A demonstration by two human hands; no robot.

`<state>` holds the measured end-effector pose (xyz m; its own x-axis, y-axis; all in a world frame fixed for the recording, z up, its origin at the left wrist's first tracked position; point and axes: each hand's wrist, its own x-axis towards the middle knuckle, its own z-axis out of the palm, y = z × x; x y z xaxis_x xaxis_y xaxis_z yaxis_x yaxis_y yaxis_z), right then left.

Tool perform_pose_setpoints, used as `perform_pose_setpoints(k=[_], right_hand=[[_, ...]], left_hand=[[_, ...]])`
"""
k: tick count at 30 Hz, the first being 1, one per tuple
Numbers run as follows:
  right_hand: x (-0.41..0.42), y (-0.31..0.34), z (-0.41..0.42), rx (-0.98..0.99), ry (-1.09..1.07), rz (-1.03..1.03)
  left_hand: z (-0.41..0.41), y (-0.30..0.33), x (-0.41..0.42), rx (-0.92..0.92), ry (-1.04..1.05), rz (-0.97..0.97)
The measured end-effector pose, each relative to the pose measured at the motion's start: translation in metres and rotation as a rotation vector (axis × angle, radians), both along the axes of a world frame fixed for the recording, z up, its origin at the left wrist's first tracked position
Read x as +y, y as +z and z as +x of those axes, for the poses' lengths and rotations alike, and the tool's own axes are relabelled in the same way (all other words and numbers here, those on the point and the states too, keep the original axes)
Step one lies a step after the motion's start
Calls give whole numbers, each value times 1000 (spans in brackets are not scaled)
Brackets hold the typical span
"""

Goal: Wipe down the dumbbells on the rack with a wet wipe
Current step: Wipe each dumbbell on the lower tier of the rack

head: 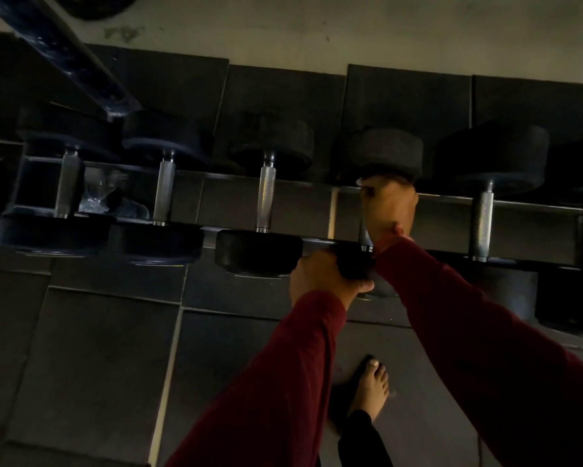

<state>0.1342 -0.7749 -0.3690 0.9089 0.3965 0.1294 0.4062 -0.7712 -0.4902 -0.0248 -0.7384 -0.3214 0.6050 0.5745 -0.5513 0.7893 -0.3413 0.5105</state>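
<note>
- Dark rubber floor tiles point(98, 348) are seen under a dim gym scene, with a pale wall point(350, 25) along the far edge.
- A low rack point(317, 192) is run from left to right, and a row of black dumbbells is laid across its rails, handles pointing near to far.
- The dumbbell being handled point(389, 151) is largely hidden: only its far head is shown plainly, while its handle is covered by the right hand point(389, 207) and its near head by the left hand point(320, 276) and both dark red sleeves point(468, 315).
- The right hand is reached along the handle toward the far head; the fingers are seen curled at the far end, but how tightly cannot be told.
- No wet wipe can be made out in either hand; the light is too poor to tell.
- The left hand is wrapped over the near head's left edge, fingers curled round the black rubber, the thumb tucked beneath.
- A neighbouring dumbbell point(266, 197) is lain just to the left, its knurled handle bare.
- Further dumbbells at the far left and far right are cut off by the frame edges.
- Clear crumpled plastic point(105, 193) is glimpsed between the left-hand handles, too blurred to identify.
- A slanted black bar point(67, 59) is cut off at the top left.
- A bare foot point(372, 389) on a dark sandal is seen near, between the sleeves.
</note>
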Motion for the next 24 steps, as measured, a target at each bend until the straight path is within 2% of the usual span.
perform_pose_setpoints(k=[2,4,6,9,10,12,16,18,19,22,24], right_hand=[[4,2,1,-11,74,-108],[4,4,0,-5,69,-102],[1,4,-5,29,-23,20],[0,4,-6,111,-274,294],[0,5,-6,125,-316,313],[2,5,-5,95,-240,219],[7,4,0,-13,142,-217],[7,4,3,-11,159,-257],[5,5,2,-2,135,-202],[-4,8,-3,67,-99,152],[-10,8,-1,241,-305,364]], left_hand=[[0,0,0,-10,4,3],[0,0,0,-7,-15,1],[-1,-1,0,-10,-12,-16],[-1,-1,0,-15,-4,-23],[-1,-1,0,-12,-8,-21],[-1,-1,0,-12,-12,-20],[-1,0,0,-23,-20,15],[-1,-1,0,-23,-7,8],[-1,-1,0,-28,0,5],[-2,-3,0,-23,11,-15],[-3,-4,0,-24,5,-19]])
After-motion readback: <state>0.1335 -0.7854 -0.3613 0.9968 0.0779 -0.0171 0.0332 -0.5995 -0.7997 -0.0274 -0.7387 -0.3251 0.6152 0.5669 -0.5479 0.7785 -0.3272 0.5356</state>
